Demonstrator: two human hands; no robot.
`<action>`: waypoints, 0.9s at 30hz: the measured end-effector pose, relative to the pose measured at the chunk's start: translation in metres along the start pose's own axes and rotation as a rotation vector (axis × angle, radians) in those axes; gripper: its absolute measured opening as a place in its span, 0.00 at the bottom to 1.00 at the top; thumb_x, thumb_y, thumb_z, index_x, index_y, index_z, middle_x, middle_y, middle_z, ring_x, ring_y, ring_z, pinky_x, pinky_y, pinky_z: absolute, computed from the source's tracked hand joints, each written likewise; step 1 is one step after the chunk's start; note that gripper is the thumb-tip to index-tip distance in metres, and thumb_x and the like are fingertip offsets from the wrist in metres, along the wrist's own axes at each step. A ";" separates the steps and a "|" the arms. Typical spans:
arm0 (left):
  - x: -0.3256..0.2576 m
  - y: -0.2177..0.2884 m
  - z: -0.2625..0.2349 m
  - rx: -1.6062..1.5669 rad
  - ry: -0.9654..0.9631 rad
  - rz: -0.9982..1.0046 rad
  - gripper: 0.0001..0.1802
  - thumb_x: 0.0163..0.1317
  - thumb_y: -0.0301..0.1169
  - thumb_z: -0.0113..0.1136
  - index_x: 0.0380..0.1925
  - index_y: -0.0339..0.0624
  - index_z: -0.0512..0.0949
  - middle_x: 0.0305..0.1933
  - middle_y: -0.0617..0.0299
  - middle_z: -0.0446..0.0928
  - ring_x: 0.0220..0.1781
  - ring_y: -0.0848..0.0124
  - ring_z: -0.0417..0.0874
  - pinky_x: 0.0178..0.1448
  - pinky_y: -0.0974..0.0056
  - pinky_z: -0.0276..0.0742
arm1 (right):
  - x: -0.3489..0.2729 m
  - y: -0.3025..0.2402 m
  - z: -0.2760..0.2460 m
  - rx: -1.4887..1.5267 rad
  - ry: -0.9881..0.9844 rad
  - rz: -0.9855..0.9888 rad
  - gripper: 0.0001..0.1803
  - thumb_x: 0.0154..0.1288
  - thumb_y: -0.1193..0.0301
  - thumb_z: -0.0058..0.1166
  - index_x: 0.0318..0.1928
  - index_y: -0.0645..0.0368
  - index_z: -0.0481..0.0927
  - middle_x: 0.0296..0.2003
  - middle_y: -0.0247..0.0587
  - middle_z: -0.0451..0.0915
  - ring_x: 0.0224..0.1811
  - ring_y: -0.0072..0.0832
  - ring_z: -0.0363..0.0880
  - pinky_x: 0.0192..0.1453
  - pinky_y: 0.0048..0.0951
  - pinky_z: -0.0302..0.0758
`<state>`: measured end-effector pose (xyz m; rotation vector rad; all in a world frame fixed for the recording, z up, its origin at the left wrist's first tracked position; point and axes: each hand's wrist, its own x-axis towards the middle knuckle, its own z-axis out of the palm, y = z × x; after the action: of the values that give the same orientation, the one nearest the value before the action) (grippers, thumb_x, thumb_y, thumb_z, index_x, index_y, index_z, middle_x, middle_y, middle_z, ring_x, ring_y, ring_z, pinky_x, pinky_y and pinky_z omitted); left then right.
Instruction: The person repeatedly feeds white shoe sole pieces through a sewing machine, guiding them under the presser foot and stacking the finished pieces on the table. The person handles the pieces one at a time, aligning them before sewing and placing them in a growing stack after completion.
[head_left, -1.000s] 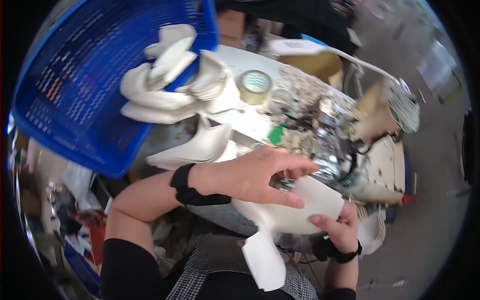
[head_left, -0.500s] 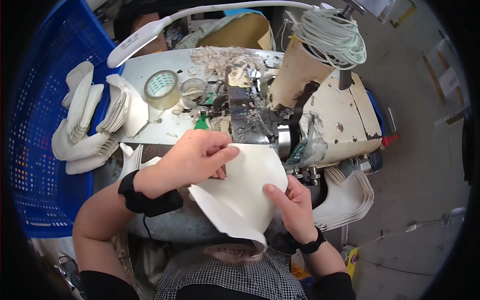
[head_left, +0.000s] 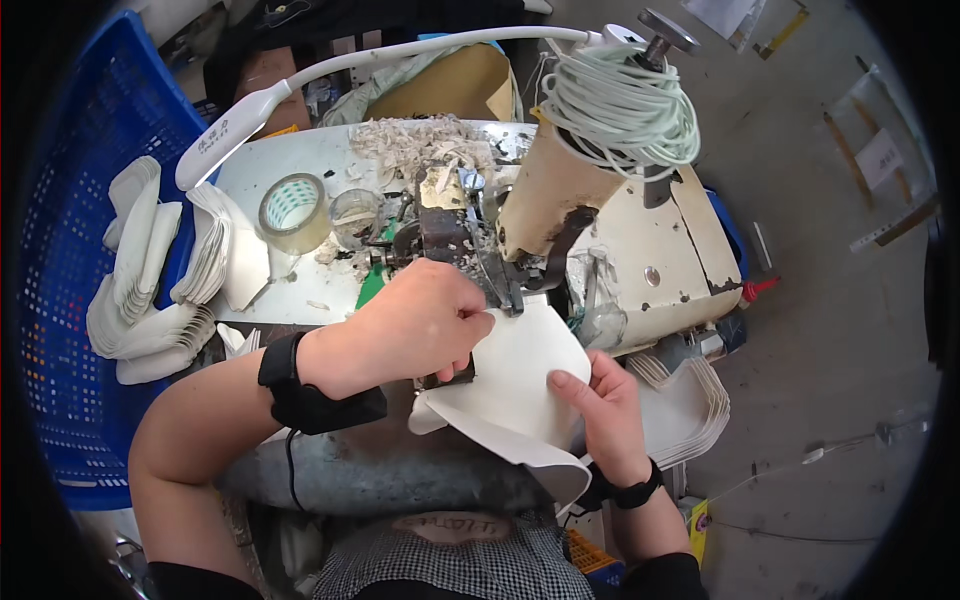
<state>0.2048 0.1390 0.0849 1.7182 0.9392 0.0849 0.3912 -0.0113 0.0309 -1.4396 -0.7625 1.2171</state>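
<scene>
A curved white leather-like piece (head_left: 525, 370) lies in front of the machine head, its top edge under the metal presser part (head_left: 512, 298). My left hand (head_left: 425, 320) is closed at the piece's upper left edge, fingers curled down beside the presser; the fingertips are partly hidden. On the right side, my right hand (head_left: 608, 410) pinches the piece, thumb on top and fingers beneath. The piece's lower edge folds up and curls toward me. Behind it stands the stained cream machine (head_left: 650, 270), with a coil of pale cord (head_left: 625, 105) on its post.
Stacked white pieces (head_left: 135, 320) lean over the blue basket (head_left: 60, 350) at left; another stack (head_left: 690, 410) lies at right. Tape roll (head_left: 294, 214), clear cup (head_left: 355, 215) and fluffy scraps (head_left: 410, 150) sit on the machine table. A white lamp (head_left: 225, 135) arches above.
The white piece has gone from in front of the machine to under the presser. My left hand has turned knuckles-up and curled closer to the presser. The whole view has shifted slightly.
</scene>
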 end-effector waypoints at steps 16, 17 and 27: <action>-0.006 0.005 -0.015 0.225 -0.431 0.371 0.13 0.61 0.36 0.62 0.37 0.37 0.79 0.30 0.57 0.80 0.34 0.71 0.80 0.40 0.66 0.74 | -0.059 -0.022 0.001 0.053 -0.003 -0.210 0.10 0.63 0.75 0.60 0.43 0.66 0.77 0.38 0.35 0.81 0.37 0.15 0.76 0.43 0.19 0.73; -0.004 0.001 -0.023 0.254 -0.395 0.393 0.13 0.60 0.36 0.63 0.35 0.36 0.80 0.31 0.57 0.81 0.34 0.70 0.81 0.40 0.67 0.74 | -0.058 -0.020 0.006 0.035 -0.099 -0.104 0.12 0.64 0.75 0.59 0.46 0.67 0.78 0.39 0.36 0.82 0.39 0.16 0.77 0.45 0.20 0.74; 0.031 0.014 -0.066 0.708 -0.399 0.331 0.13 0.52 0.38 0.69 0.30 0.39 0.83 0.29 0.56 0.80 0.35 0.62 0.80 0.41 0.63 0.73 | -0.023 0.019 0.064 0.541 -0.486 0.368 0.20 0.73 0.71 0.47 0.60 0.68 0.68 0.56 0.46 0.75 0.56 0.31 0.77 0.62 0.33 0.77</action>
<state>0.2009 0.2092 0.1097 2.4132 0.3887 -0.4065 0.3212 -0.0175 0.0242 -0.8587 -0.4292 1.9258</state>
